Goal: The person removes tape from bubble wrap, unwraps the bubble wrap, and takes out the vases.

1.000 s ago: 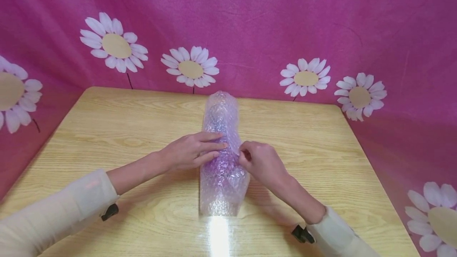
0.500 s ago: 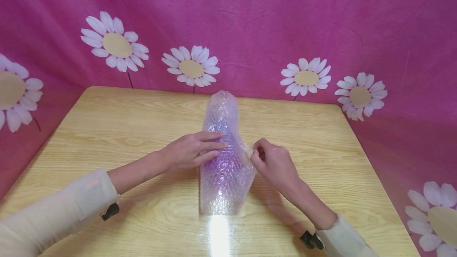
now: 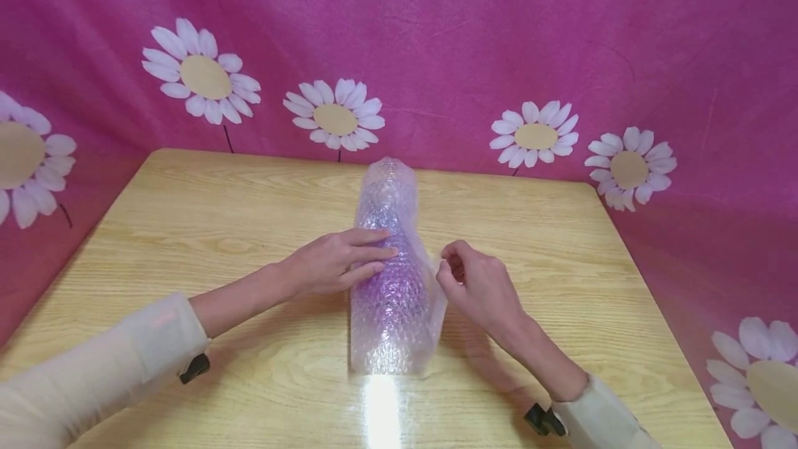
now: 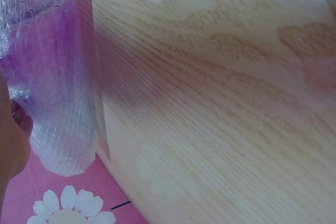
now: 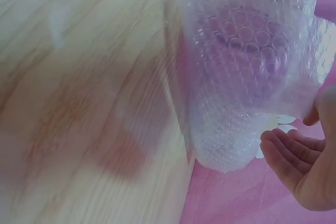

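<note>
A long bundle in clear bubble wrap (image 3: 393, 324) lies lengthwise on the wooden table. Something purple shows through its middle; its kind is hidden by the wrap. With fingers spread, my left hand (image 3: 327, 262) rests on the bundle from the left side. To the right, my right hand (image 3: 480, 286) pinches the loose edge of the wrap and holds it a little off the bundle. The right wrist view shows this raised flap of bubble wrap (image 5: 247, 51) reaching the thumb (image 5: 313, 113), with the other fingers curled below. Only part of the left hand (image 4: 13, 140) appears in the left wrist view.
The light wooden table (image 3: 249, 192) reaches to a pink cloth (image 3: 436, 33) with large white daisies, which hangs behind and at both sides. A bright light reflection lies on the tabletop in front of the bundle.
My right hand has drawn the wrap's loose edge to the right, lifting a flap from the bundle, and has barely moved in the last half second. The left hand stays in place.
</note>
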`<action>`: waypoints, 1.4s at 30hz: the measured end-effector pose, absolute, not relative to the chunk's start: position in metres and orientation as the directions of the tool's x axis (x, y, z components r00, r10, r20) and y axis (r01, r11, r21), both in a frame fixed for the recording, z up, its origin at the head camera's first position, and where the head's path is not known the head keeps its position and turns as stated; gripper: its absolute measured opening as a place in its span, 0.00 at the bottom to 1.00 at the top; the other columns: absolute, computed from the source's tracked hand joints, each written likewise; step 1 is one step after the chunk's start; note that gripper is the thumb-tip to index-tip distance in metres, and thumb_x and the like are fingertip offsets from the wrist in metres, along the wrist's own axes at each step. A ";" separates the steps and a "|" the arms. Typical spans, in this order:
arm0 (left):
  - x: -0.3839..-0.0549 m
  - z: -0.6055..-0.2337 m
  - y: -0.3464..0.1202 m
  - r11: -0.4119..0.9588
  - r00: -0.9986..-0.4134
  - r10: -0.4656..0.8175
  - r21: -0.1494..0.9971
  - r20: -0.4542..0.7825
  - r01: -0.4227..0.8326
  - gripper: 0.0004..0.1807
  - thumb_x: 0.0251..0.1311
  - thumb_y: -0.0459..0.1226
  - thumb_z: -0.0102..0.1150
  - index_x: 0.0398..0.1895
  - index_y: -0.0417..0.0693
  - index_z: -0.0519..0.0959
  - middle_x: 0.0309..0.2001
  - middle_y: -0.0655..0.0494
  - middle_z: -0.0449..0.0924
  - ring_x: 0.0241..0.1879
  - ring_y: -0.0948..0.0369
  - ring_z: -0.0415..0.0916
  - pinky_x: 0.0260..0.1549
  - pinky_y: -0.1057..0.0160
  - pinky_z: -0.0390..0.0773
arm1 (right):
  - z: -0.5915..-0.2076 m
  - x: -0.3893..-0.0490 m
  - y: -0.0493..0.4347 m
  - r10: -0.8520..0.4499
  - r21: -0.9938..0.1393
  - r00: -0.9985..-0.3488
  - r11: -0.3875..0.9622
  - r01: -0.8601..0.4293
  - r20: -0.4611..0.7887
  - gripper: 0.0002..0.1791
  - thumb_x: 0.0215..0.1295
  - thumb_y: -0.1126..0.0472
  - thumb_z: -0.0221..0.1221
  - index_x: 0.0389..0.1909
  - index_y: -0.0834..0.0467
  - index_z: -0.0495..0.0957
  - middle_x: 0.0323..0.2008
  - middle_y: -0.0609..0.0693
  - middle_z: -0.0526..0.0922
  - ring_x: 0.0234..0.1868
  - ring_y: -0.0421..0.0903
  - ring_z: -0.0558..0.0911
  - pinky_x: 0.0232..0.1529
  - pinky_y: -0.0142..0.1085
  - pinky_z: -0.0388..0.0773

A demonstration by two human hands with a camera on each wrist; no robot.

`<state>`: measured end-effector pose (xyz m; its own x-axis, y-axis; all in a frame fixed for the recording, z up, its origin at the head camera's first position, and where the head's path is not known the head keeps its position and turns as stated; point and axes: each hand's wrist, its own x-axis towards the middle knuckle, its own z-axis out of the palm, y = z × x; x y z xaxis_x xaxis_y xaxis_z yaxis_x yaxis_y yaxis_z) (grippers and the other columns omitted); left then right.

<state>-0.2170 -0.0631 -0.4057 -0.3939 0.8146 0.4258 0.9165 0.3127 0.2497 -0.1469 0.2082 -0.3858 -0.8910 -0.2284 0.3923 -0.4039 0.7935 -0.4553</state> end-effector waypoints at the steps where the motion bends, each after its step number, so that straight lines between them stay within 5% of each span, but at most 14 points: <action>1: -0.217 -0.406 -0.063 0.312 -0.394 0.813 0.251 0.428 0.916 0.19 0.67 0.40 0.61 0.60 0.48 0.82 0.64 0.44 0.75 0.65 0.50 0.70 0.62 0.51 0.71 | -0.386 -0.147 0.207 -0.228 -0.461 -0.892 0.790 -0.404 0.391 0.07 0.62 0.63 0.57 0.38 0.60 0.80 0.24 0.44 0.82 0.25 0.38 0.79 0.26 0.34 0.78; 11: -0.215 -0.405 -0.061 0.323 -0.409 0.809 0.262 0.423 0.909 0.19 0.67 0.40 0.60 0.60 0.50 0.82 0.65 0.45 0.74 0.65 0.50 0.70 0.62 0.51 0.71 | -0.378 -0.154 0.199 -0.226 -0.507 -0.894 0.757 -0.412 0.388 0.12 0.70 0.59 0.57 0.46 0.62 0.80 0.29 0.48 0.84 0.28 0.40 0.83 0.31 0.36 0.83; 42: -0.216 -0.406 -0.062 0.307 -0.381 0.809 0.232 0.447 0.923 0.19 0.67 0.39 0.61 0.60 0.48 0.82 0.64 0.44 0.74 0.65 0.50 0.70 0.62 0.52 0.72 | -0.372 -0.221 0.169 -0.291 -0.473 -0.914 0.786 -0.397 0.284 0.31 0.67 0.53 0.63 0.64 0.68 0.71 0.56 0.65 0.78 0.54 0.59 0.79 0.52 0.50 0.80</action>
